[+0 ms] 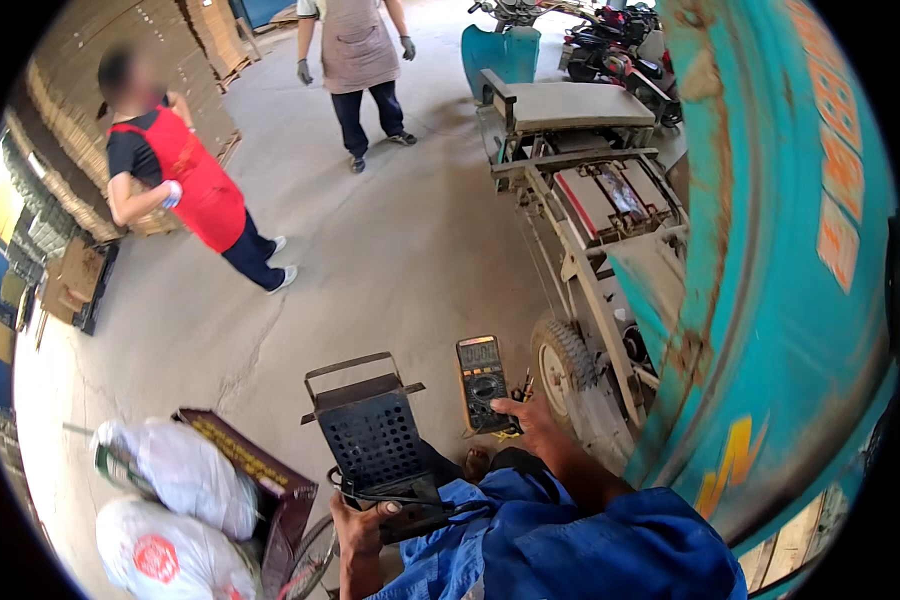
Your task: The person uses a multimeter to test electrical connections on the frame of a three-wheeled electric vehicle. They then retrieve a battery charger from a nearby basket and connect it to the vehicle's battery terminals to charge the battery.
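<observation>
My left hand grips the lower end of a black metal box with a perforated panel and a bar handle, low in the head view, with a dark cable beside my fingers. My right hand holds an orange-and-black multimeter with its screen up and some thin leads by it. To the right stands a dusty teal three-wheeled vehicle with rusty edges, an exposed frame, a wheel and battery blocks.
White sacks lie in a dark box at lower left. A person in a red apron stands left, another in a pale apron farther back. Cardboard stacks line the left; scooters stand at the back.
</observation>
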A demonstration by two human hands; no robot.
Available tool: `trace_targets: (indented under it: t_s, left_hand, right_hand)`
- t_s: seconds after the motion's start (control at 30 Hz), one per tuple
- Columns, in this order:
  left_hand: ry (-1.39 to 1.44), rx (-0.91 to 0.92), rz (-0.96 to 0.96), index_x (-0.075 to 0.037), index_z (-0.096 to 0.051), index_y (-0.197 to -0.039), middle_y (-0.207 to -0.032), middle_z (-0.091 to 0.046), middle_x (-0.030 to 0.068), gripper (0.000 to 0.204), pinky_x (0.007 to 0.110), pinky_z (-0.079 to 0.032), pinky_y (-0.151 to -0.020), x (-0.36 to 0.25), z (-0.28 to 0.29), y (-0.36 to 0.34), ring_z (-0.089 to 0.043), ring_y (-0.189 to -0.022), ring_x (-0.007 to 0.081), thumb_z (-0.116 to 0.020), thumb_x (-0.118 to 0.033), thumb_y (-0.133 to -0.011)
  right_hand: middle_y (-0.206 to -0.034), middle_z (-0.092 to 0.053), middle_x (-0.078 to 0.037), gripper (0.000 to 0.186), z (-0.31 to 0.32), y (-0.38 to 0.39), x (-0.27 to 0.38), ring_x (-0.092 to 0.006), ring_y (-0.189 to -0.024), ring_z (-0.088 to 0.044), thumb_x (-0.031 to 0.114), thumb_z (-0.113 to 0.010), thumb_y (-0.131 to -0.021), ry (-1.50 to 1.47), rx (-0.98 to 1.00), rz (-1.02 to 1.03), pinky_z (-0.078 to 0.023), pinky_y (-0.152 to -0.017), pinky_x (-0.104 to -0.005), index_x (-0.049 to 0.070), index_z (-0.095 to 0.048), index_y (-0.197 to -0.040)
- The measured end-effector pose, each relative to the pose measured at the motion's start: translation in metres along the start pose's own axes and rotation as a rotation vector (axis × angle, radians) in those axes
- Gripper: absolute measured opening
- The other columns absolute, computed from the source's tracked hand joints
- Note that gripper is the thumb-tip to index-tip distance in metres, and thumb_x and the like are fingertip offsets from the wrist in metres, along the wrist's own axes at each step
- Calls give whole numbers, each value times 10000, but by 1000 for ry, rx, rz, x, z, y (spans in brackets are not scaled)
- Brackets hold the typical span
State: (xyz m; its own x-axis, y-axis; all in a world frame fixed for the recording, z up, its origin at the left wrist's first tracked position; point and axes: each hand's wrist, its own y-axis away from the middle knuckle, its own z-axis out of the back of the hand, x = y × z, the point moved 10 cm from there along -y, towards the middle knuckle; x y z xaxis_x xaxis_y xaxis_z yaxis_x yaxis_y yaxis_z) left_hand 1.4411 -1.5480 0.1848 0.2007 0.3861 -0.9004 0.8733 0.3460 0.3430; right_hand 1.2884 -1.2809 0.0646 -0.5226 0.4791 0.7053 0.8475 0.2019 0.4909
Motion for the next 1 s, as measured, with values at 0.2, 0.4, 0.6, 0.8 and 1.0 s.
trace_targets:
  t_s: [0.2,0.4,0.6,0.8,1.0]
  left_hand:
    - [-7,128,8,79,-637,-1034,-925,-709,125,545,333,-572,-757,-59,-50,-193,-685,-784,208,-870,-4,-548]
    - [-22,310,47,75,-592,-1124,-1006,-695,149,665,359,-574,-814,-129,-126,-376,-688,-875,228,-897,8,-536]
    - [-74,428,79,73,-584,-1134,-1002,-694,160,703,365,-578,-822,-179,-201,-509,-691,-885,235,-916,-4,-520]
    - [24,389,40,107,-588,-1105,-998,-697,169,724,367,-581,-825,-196,-276,-614,-692,-891,236,-937,-20,-484]
    - [11,336,21,93,-586,-1144,-1017,-696,159,818,364,-582,-798,-201,-367,-707,-691,-896,239,-970,-122,-455]
  right_hand:
    - [-947,-700,-113,349,-32,-138,83,-213,-783,-697,0,-740,-738,-13,-142,42,-589,-708,-355,-28,-650,-1074]
    - [-936,-700,-123,336,-15,-265,166,-240,-782,-702,39,-747,-742,-46,-341,262,-593,-719,-382,-49,-646,-1051]
    - [-963,-697,-137,379,-8,-340,284,-247,-808,-705,67,-724,-754,-123,-455,309,-594,-750,-394,-50,-616,-1098]
    - [-978,-690,-157,404,17,-448,414,-270,-818,-704,166,-723,-790,-141,-501,448,-581,-756,-396,-103,-612,-1071]
    - [-884,-684,-149,312,79,-560,496,-219,-751,-687,132,-765,-746,-219,-543,457,-567,-681,-351,-76,-649,-949]
